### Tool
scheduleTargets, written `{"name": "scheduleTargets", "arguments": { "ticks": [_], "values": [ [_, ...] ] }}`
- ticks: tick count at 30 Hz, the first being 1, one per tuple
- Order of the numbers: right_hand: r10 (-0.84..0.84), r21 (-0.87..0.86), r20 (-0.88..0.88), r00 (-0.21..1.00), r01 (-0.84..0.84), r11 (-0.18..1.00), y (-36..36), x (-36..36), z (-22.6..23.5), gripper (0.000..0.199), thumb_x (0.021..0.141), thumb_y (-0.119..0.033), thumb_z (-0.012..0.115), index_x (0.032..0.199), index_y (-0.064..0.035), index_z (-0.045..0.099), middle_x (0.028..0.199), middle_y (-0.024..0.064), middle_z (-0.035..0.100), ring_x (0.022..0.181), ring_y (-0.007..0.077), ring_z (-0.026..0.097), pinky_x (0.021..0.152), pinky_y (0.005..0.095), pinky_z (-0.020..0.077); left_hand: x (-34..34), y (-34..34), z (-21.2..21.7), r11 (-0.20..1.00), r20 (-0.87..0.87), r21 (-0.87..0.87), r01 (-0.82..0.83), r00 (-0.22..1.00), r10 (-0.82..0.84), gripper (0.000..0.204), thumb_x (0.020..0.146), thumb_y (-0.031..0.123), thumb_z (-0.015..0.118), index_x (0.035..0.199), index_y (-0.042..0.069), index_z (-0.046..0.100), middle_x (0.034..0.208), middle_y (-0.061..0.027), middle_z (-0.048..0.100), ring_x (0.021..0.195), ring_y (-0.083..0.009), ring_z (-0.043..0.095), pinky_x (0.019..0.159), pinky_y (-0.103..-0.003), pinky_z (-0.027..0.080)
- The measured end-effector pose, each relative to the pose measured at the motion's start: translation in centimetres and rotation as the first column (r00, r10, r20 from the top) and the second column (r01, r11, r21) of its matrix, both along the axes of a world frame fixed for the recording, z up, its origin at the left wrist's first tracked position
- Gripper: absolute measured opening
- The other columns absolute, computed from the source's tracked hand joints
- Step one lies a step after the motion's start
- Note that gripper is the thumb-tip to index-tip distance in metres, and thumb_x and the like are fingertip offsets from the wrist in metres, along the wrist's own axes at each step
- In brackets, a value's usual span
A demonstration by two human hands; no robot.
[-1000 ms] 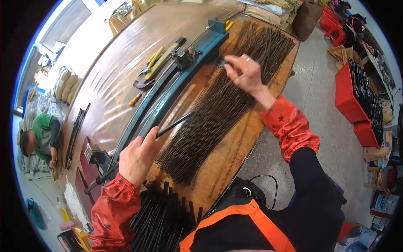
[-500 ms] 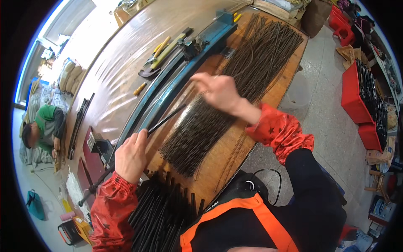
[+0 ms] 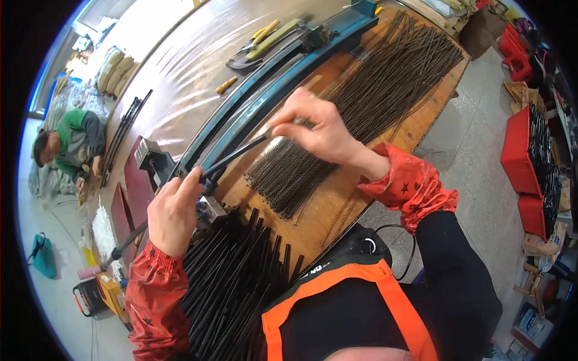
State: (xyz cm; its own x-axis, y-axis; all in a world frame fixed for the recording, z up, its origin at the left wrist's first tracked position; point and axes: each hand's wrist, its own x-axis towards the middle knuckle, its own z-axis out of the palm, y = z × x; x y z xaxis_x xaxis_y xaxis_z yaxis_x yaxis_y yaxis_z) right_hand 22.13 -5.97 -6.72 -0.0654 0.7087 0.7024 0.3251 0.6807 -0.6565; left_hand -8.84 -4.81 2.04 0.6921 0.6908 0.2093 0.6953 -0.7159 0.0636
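Observation:
My left hand (image 3: 171, 216) is closed around a slim black tube (image 3: 238, 150) that slants up and to the right, beside a long blue metal rail (image 3: 256, 111). At the tube's upper end, my right hand (image 3: 316, 126) has thumb and forefinger pinched together. What the pinch holds is too small to make out. Under and beyond my right hand lies a thick bundle of long, thin coil springs (image 3: 295, 180) on a wooden board (image 3: 328, 225). Below my left hand, close to my body, is a heap of black tubes (image 3: 232, 289).
Pliers (image 3: 265, 31) and a wooden-handled tool (image 3: 226, 85) lie on the plastic-covered table beyond the rail. A person in a green top (image 3: 75, 141) works at the left. Red bins (image 3: 519, 147) with black rods stand on the floor at right.
My right hand has come in to the tube's upper end, its fingers now closing there. The view has shifted, so the bench appears farther right and lower.

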Motion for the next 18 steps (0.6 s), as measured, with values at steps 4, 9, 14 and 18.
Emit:
{"name": "scheduleTargets", "arguments": {
  "ticks": [4, 9, 14, 18],
  "values": [
    [-0.055, 0.150, 0.148, 0.987, 0.032, 0.988, 0.7, -1.7, -1.4, 0.023, 0.083, -0.024, 0.080, 0.102, -0.0115, 0.076, 0.080, 0.0040, 0.069, 0.082, 0.0184, 0.061, 0.078, 0.0346, 0.0472, -1.1, -0.6, 0.7, 0.999, -0.008, 0.043, -0.015, 1.000, 0.016, 0.031, 0.088, 0.009, 0.069, 0.119, 0.011, 0.067, 0.073, -0.0122, 0.052, 0.069, -0.0312, 0.058, 0.062, -0.043, 0.046],
    [-0.171, 0.257, 0.212, 0.962, 0.114, 0.960, 1.5, -1.7, -4.0, 0.032, 0.082, -0.025, 0.080, 0.113, -0.0196, 0.074, 0.064, -0.0013, 0.057, 0.058, 0.0154, 0.058, 0.056, 0.0345, 0.0482, -2.8, -0.9, -0.3, 0.992, -0.023, 0.130, 0.002, 1.000, 0.001, 0.034, 0.085, 0.007, 0.070, 0.119, 0.012, 0.068, 0.073, -0.0098, 0.051, 0.069, -0.0282, 0.057, 0.061, -0.041, 0.045],
    [-0.143, 0.289, 0.154, 0.978, 0.094, 0.953, 3.3, -0.7, -2.4, 0.032, 0.083, -0.037, 0.079, 0.109, -0.0189, 0.075, 0.061, -0.0009, 0.058, 0.052, 0.0106, 0.056, 0.045, 0.0275, 0.0449, -4.2, -0.7, 0.5, 0.972, -0.002, 0.235, -0.032, 0.999, 0.033, 0.034, 0.084, 0.007, 0.071, 0.118, 0.011, 0.069, 0.072, -0.0086, 0.052, 0.068, -0.0272, 0.056, 0.061, -0.041, 0.045],
    [-0.103, 0.428, 0.193, 0.976, 0.011, 0.904, 1.8, -6.9, -1.2, 0.037, 0.090, -0.037, 0.072, 0.118, -0.0123, 0.074, 0.063, -0.0007, 0.053, 0.053, 0.0111, 0.052, 0.046, 0.0281, 0.0409, -2.3, -1.8, -0.3, 0.984, 0.011, 0.172, 0.043, 0.999, -0.045, 0.029, 0.084, 0.004, 0.068, 0.112, 0.009, 0.066, 0.075, -0.0089, 0.051, 0.071, -0.0277, 0.057, 0.062, -0.039, 0.046]
  ]
}}
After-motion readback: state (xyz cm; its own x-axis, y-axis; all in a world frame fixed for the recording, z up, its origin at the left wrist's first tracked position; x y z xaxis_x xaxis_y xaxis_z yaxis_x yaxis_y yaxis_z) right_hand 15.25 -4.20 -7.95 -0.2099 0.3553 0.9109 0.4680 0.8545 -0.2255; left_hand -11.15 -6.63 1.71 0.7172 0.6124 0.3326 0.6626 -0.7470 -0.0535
